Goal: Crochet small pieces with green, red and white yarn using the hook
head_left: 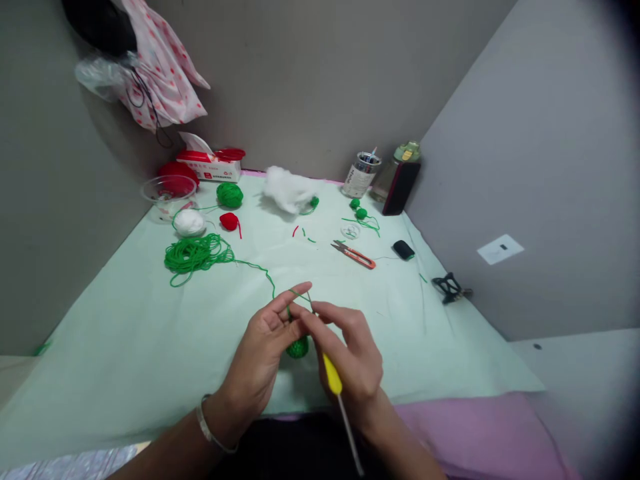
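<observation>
My left hand (265,347) pinches a small green crocheted piece (297,348) between thumb and fingers. Green yarn runs over its raised index finger. In my right hand (353,347) is a crochet hook (332,375) with a yellow grip, its thin tip up by the left index finger where the yarn crosses. The hook's other metal end points down toward my lap. A loose strand leads from the left hand back to a heap of green yarn (195,255) on the cloth. My fingers hide part of the crocheted piece.
Orange-handled thread snips (354,255) lie beyond my right hand. A white yarn ball (189,223), a red yarn ball (229,221) and a green yarn ball (229,195) sit left. White stuffing (287,189), a can (361,175) and a bottle (397,173) stand along the back.
</observation>
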A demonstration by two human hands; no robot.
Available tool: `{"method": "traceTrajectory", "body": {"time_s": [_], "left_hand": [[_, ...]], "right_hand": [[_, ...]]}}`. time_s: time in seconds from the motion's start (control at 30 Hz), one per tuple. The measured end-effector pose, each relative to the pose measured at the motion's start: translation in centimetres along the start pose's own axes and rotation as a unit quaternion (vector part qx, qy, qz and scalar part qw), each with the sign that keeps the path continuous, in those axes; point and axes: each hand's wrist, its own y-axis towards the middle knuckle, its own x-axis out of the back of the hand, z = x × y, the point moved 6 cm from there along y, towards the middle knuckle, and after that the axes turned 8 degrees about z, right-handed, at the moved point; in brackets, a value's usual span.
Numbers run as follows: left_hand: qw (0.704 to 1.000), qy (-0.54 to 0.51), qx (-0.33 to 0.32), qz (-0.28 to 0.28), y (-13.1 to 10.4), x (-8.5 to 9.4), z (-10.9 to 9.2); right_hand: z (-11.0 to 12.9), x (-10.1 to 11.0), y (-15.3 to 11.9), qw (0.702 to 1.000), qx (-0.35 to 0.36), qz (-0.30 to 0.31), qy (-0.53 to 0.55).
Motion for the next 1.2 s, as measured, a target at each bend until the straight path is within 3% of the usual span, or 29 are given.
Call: {"method": "traceTrajectory", "body": {"time_s": [0.07, 0.13, 0.23, 0.3, 0.4, 0.5, 0.6, 0.63, 0.67, 0.77, 0.9, 1.07, 1.2], "left_hand": [[0.999, -0.030, 0.037, 0.022, 0.1, -0.1, 0.1], [0.997, -0.038, 0.057, 0.036, 0.2, -0.1, 0.0], [0.999, 0.000, 0.027, 0.025, 0.3, 0.3, -0.7], [0.999, 0.029, 0.006, 0.027, 0.2, 0.1, -0.9], [0.999, 0.035, -0.005, 0.035, 0.1, -0.2, -0.9], [0.999, 0.027, -0.003, 0.029, 0.3, 0.0, -1.6], [0.999, 0.016, -0.024, 0.018, 1.1, 0.7, -4.2], [0.999, 0.004, -0.045, 0.015, 1.5, 1.0, -5.5], [0.998, -0.010, -0.066, 0.021, 1.9, 1.1, -6.7], [0.992, -0.040, -0.112, 0.045, 3.5, 1.2, -9.9], [0.987, -0.068, -0.131, 0.070, 5.4, 1.4, -11.6], [0.982, -0.102, -0.133, 0.092, 6.1, 2.0, -11.2], [0.983, -0.110, -0.128, 0.074, 5.8, 2.2, -10.5]], "right_hand": [[-0.4, 0.7, -0.1, 1.000, -0.010, -0.022, 0.008], [-1.8, 1.5, 0.2, 0.988, -0.087, -0.059, 0.113], [-3.5, 1.4, 0.6, 0.933, -0.187, -0.094, 0.292], [-3.3, 0.6, 0.9, 0.919, -0.201, -0.074, 0.330], [-2.3, 0.1, 1.6, 0.945, -0.169, -0.033, 0.278], [-2.6, 0.3, 3.0, 0.968, -0.112, 0.080, 0.208], [-6.3, 1.6, 5.3, 0.975, -0.101, 0.195, 0.020], [-8.2, 2.2, 6.1, 0.963, -0.117, 0.223, -0.097], [-10.4, 2.6, 6.8, 0.927, -0.147, 0.262, -0.223], [-15.1, 3.4, 8.6, 0.888, -0.191, 0.276, -0.314], [-17.8, 2.4, 8.9, 0.867, -0.217, 0.286, -0.345], [-17.6, 3.1, 9.0, 0.884, -0.242, 0.250, -0.312], [-14.9, 3.7, 9.7, 0.917, -0.235, 0.238, -0.218]]}}
